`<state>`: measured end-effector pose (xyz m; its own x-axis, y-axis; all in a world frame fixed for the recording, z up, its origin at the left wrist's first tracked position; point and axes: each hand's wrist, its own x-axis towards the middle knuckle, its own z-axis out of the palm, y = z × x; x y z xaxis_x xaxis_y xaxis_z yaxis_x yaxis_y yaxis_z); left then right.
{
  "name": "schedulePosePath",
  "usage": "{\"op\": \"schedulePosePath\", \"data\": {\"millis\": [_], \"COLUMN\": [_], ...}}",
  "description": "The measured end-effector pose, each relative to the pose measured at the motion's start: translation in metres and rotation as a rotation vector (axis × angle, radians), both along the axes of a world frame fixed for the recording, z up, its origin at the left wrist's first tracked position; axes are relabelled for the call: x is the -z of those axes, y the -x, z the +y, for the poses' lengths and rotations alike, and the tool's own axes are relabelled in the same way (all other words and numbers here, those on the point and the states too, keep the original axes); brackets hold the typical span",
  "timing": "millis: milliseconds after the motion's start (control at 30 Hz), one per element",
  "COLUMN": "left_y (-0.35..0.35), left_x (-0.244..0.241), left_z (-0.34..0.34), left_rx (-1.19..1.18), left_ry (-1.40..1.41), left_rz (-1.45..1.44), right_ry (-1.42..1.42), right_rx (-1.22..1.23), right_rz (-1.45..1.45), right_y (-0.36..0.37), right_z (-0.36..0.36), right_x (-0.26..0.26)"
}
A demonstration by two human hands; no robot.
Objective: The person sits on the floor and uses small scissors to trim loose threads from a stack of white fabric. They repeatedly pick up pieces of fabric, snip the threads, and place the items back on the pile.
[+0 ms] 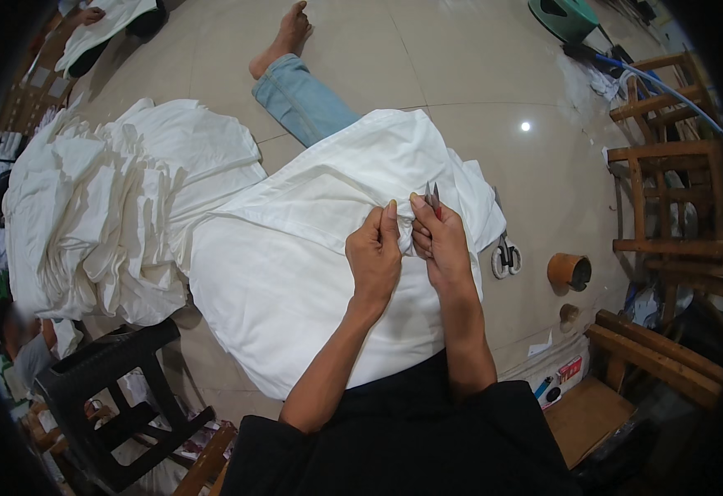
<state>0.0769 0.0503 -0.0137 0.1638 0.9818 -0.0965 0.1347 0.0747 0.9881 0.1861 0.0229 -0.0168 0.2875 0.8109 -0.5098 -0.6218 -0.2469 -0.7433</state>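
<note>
White fabric [287, 297] lies spread over my lap and legs. My left hand [379, 248] pinches a fold of it between thumb and fingers. Close beside it on the right, my right hand [437, 235] grips the same cloth. That hand also holds small thread snips [434, 197] with red on the handle; their pointed blades stick up past the thumb. The fabric between the two hands is bunched, and the fingertips are partly hidden.
A heap of white cloth [89, 217] lies at left, near a black plastic stool [120, 397]. Scissors [506, 257] and an orange-brown cup [569, 273] are on the tiled floor [491, 142] at right, before wooden frames [671, 152]. Other people are at the left edge.
</note>
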Motion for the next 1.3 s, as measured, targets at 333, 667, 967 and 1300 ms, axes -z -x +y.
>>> {"op": "schedulePosePath", "data": {"millis": [333,667,967,1300], "left_y": [0.001,0.008,0.016,0.025], "left_x": [-0.008,0.001,0.004,-0.009], "left_z": [0.001,0.003,0.025,0.061], "left_rx": [0.010,0.111,0.279,0.502], "left_ry": [0.067,-0.234,-0.351,-0.207], "left_rz": [-0.046,0.015,-0.039,-0.067], "right_ry": [0.044,0.045,-0.058,0.080], "right_rx": [-0.023,0.015,-0.342,-0.459], "right_rz": [0.039,-0.009,-0.216,-0.357], "right_y": [-0.006,-0.009,-0.023,-0.040], "right_z": [0.004,0.001,-0.027,0.011], "right_x": [-0.003,-0.005,-0.053,-0.041]}}
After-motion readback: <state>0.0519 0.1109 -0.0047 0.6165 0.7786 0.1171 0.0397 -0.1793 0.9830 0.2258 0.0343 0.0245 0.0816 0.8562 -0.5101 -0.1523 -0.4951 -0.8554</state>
